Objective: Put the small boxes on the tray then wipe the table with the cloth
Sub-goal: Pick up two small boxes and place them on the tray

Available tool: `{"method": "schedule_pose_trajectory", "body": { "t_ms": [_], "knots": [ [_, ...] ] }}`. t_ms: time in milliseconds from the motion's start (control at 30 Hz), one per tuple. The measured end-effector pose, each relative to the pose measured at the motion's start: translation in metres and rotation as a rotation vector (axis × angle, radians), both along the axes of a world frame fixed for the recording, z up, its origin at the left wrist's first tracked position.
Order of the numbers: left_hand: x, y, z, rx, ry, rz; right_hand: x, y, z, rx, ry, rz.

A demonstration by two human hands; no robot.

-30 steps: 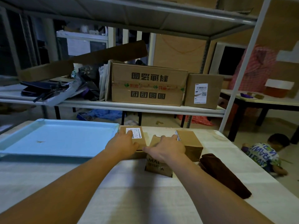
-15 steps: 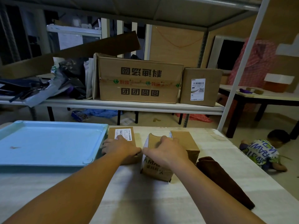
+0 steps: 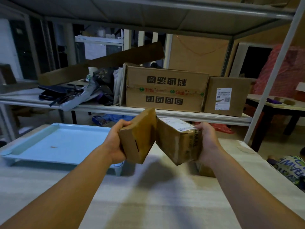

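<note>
Both my hands are raised above the pale table (image 3: 148,199), each holding a small cardboard box. My left hand (image 3: 116,143) grips a flat brown box (image 3: 140,134), tilted on edge. My right hand (image 3: 207,142) grips a thicker box (image 3: 177,141) with a white label on top and dark lettering on its side. The two boxes touch at their upper corners. The light blue tray (image 3: 33,142) lies on the table to the left, holding no boxes. A brown corner of a third box (image 3: 205,171) shows beneath my right wrist. The cloth is hidden.
Behind the table runs a metal shelf (image 3: 165,114) with a big printed carton (image 3: 165,90), a smaller labelled carton (image 3: 226,96) and clutter at the left. A white post (image 3: 270,83) stands at the table's far right corner. A person in a patterned shirt (image 3: 290,169) is on the floor at the right.
Both hands have lifted their boxes off the table and tipped them up; before, the boxes lay on the table under my hands. The view has shifted, and the cloth is no longer seen.
</note>
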State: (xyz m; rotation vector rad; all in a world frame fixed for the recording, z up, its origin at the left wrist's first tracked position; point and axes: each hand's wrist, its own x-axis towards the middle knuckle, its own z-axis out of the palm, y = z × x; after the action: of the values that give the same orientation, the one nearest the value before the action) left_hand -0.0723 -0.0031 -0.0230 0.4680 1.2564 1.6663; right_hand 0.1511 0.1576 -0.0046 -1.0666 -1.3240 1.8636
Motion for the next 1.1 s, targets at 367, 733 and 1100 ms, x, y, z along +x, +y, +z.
{"method": "schedule_pose_trajectory", "body": {
  "t_ms": [367, 733, 1100],
  "knots": [
    [-0.049, -0.073, -0.014, 0.194, -0.176, 0.085, -0.04, -0.032, -0.007, -0.129, 0.114, -0.006],
    [-0.132, -0.1, 0.01, -0.278, 0.526, 0.298, -0.173, -0.084, 0.0, 0.382, -0.108, 0.119],
    [-0.155, -0.063, -0.04, -0.922, 1.342, 0.138, -0.22, -0.103, -0.05, 0.898, -0.627, 0.17]
  ]
}}
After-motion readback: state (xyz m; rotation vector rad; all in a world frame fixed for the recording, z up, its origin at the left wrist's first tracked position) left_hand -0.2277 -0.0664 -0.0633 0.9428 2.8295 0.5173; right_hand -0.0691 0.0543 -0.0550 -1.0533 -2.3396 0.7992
